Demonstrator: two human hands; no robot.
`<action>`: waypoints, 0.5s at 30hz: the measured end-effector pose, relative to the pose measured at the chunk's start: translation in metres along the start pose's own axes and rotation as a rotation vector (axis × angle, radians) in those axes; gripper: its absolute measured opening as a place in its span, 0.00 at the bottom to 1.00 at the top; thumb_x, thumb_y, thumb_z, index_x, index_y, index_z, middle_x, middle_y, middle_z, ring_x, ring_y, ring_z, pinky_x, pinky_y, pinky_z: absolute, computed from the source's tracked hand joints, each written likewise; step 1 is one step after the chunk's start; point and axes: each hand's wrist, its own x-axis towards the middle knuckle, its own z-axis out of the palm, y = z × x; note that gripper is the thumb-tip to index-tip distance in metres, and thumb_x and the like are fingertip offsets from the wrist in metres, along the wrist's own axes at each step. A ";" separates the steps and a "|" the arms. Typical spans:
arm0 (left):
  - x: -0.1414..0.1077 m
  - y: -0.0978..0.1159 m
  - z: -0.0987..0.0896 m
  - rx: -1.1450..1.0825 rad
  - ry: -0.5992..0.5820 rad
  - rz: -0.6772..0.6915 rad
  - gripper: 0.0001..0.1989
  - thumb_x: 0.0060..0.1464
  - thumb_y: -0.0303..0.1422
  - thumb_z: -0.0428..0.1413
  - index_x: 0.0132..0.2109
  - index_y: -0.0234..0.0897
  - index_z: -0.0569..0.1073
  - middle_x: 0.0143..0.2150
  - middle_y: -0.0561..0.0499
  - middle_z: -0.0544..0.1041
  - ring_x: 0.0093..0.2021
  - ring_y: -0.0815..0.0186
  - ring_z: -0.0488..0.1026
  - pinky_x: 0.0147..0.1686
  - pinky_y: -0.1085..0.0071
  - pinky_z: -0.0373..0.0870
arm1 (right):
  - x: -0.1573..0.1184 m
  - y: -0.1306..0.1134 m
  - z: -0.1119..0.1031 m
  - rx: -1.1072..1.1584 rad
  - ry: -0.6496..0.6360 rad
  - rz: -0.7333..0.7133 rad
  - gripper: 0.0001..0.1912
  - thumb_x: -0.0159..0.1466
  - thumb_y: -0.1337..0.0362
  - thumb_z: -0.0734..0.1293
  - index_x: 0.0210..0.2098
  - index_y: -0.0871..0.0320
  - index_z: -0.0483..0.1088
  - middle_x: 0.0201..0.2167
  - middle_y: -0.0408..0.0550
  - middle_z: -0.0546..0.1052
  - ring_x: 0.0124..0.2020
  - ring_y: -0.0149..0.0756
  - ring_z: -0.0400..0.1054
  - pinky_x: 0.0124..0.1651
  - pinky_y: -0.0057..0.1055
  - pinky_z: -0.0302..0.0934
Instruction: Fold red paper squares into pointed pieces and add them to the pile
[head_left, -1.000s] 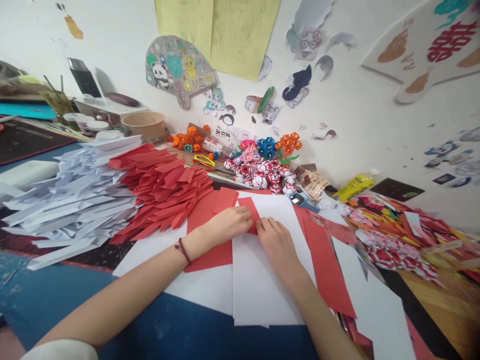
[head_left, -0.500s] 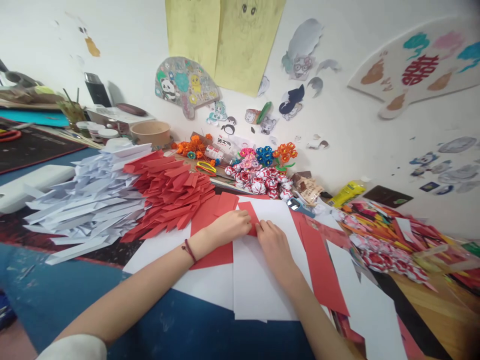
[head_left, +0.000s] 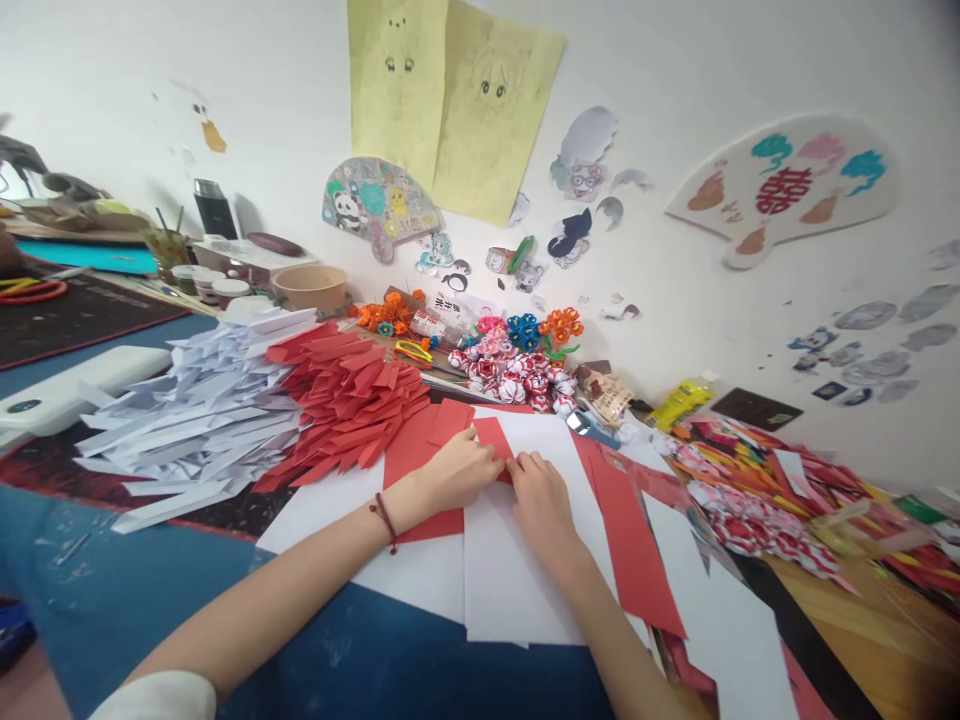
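Between my two hands lies a small red paper piece (head_left: 491, 436), over white sheets (head_left: 517, 590). My left hand (head_left: 463, 467) pinches its near edge, fingers pressed together, with a dark red cord on the wrist. My right hand (head_left: 538, 492) grips the same edge from the right, fingertips almost touching those of my left hand. The piece's near edge is partly hidden under the fingers. Larger red sheets (head_left: 409, 450) lie under and beyond my left forearm. Further left are a heap of folded red strips (head_left: 352, 400) and a heap of folded white strips (head_left: 202, 410).
Red-and-white paper balls (head_left: 514, 378) and small coloured flowers (head_left: 525, 332) stand along the wall behind. A blue device (head_left: 592, 428), a yellow bottle (head_left: 681, 402) and more red and white sheets (head_left: 637, 540) are at the right. A round tan bowl (head_left: 309, 288) is at the back left.
The view has tilted up slightly, showing more of the wall. My hands stay at the red piece, with their fingertips closer together.
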 end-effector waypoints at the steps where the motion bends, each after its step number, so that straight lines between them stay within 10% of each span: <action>1: 0.000 0.000 0.001 -0.020 -0.016 -0.032 0.10 0.51 0.21 0.50 0.38 0.33 0.73 0.31 0.44 0.75 0.29 0.62 0.72 0.34 0.64 0.64 | -0.001 0.000 0.001 0.010 0.006 0.025 0.15 0.55 0.81 0.62 0.36 0.61 0.73 0.33 0.50 0.74 0.36 0.39 0.63 0.39 0.33 0.53; 15: 0.006 0.001 -0.002 -0.120 -0.095 -0.238 0.10 0.51 0.23 0.49 0.32 0.31 0.75 0.30 0.42 0.75 0.26 0.62 0.72 0.25 0.71 0.59 | -0.007 0.011 0.006 0.182 0.102 0.270 0.18 0.59 0.77 0.62 0.39 0.52 0.79 0.24 0.49 0.75 0.30 0.38 0.66 0.30 0.30 0.53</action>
